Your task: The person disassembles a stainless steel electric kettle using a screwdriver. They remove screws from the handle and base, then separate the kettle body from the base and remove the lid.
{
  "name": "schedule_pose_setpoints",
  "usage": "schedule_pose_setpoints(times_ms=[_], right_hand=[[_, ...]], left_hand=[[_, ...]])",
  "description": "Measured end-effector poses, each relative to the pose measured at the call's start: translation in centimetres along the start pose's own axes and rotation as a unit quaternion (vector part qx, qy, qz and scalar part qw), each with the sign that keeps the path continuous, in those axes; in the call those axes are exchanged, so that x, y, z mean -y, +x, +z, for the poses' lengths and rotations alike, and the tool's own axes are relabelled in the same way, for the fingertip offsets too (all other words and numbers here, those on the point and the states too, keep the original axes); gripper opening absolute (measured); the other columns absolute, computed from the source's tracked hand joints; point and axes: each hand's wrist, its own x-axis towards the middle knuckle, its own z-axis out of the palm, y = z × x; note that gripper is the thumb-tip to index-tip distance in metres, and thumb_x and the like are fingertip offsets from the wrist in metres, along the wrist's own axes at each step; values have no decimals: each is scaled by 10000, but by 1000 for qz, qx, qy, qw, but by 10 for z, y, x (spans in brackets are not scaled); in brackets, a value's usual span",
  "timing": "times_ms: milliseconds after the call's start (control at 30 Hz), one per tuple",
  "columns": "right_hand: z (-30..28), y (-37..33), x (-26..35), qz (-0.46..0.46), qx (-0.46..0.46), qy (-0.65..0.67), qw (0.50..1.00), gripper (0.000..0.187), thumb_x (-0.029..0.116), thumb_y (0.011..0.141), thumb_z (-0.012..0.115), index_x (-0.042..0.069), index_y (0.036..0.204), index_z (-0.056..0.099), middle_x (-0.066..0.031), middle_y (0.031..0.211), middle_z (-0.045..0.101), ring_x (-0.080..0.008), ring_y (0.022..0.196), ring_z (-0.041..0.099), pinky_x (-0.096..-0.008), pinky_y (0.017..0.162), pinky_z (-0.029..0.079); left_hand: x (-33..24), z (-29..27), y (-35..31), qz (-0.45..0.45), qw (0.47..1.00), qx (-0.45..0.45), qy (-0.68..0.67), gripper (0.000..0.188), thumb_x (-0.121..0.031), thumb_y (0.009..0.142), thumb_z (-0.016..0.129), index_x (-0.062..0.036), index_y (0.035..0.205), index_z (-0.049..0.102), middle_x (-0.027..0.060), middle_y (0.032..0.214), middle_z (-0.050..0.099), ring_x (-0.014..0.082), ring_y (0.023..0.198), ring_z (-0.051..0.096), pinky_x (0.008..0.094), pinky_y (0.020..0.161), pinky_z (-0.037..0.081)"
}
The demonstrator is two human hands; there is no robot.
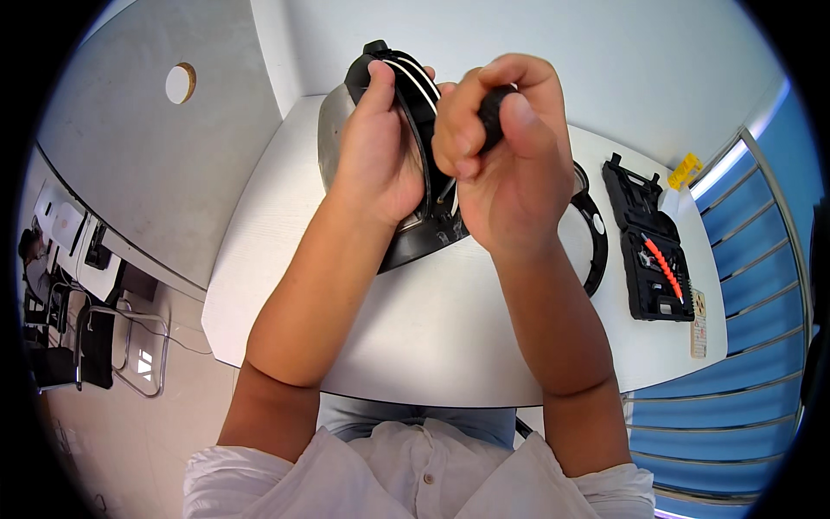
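My left hand [380, 160] holds up a round black appliance housing [419, 246], tilted on its edge over the table. A grey metal disc face [331, 143] shows along its left side, and white wires [418, 76] run inside its open side. Close beside the housing, my right hand [519, 173] is closed around a black-handled screwdriver [494, 117]. The handle's butt end shows between thumb and fingers. My fingers hide most of the tool, and I cannot tell whether its tip touches a screw.
On the white table [277, 225], a black ring-shaped part [596, 233] lies right of my right hand. Farther right are an open black tool case [635, 212] with an orange-red flexible shaft [664, 268], a yellow box [686, 171] and a beige strip [699, 329]. Metal railing [778, 233] borders the right.
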Motion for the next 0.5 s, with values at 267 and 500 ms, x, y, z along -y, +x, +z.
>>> schedule_pose_setpoints(times_ms=[267, 500], right_hand=[[-13, 10, -8, 2, 134, 73, 988, 275, 343, 978, 378, 98, 1096, 423, -86, 764, 488, -124, 511, 417, -241, 440, 359], [-10, 6, -5, 24, 51, 107, 993, 329, 318, 984, 373, 6, 979, 479, -104, 695, 537, -143, 562, 482, -241, 489, 403]], left_hand=[[-2, 18, -7, -41, 999, -13, -33, 511, -450, 980, 251, -13, 983, 516, 99, 829, 606, 189, 682, 597, 284, 522, 520], [-4, 11, -4, -63, 996, 45, -35, 523, -460, 974, 263, -10, 897, 516, 82, 662, 577, 194, 469, 553, 277, 401, 495]])
